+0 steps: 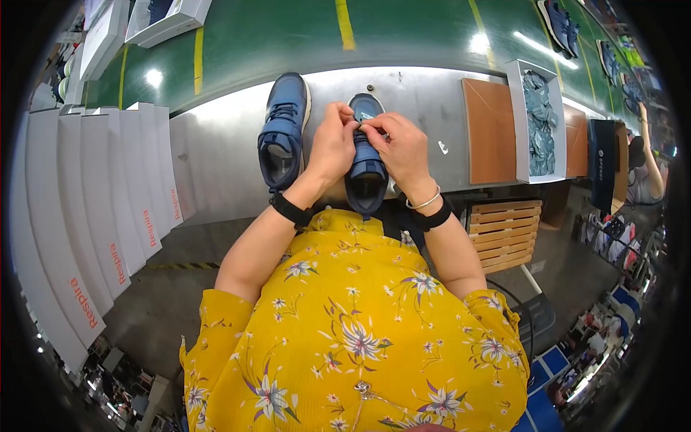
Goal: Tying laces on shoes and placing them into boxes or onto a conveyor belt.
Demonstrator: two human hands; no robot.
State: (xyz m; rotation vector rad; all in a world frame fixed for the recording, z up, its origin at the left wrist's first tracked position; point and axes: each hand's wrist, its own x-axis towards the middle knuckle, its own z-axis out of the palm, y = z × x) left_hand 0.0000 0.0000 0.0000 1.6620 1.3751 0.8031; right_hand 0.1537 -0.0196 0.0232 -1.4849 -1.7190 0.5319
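On the metal bench (223, 137), directly ahead of the wearer, the work shoe (367, 186) is positioned sole down. Its long axis is aligned almost exactly with the 12–6 o'clock line: the toe is directed to 12, the heel opening to 6, toward the wearer. All clock positions below are taken from this shoe.

The left hand (332, 147) is placed at the 10 o'clock side, the right hand (404, 151) at the 2–3 o'clock side. The fingertips of both hands are brought together over the laces (360, 124), ahead of the strap (367, 153), and are pinched on them. Which strand is gripped cannot be told, as it is partly covered by the fingers.

Between 9 and 10 o'clock, the second shoe (286, 108) is set near the left hand. Its toe is pointed slightly clockwise of 12, so the two axes are nearly parallel.

A small black ring (371, 88) is located at 12, just beyond the toe, and a white scrap (443, 147) at 3. Farther out toward 3, a brown panel (489, 129) is found, with a white box (517, 119) beside it, filled with crumpled blue-green paper (540, 122). White cartons (101, 209) are stacked between 8 and 9. A slatted stool (504, 234) is seen at 4. Beyond the bench, at 12, a green surface (410, 29) is marked with yellow stripes.
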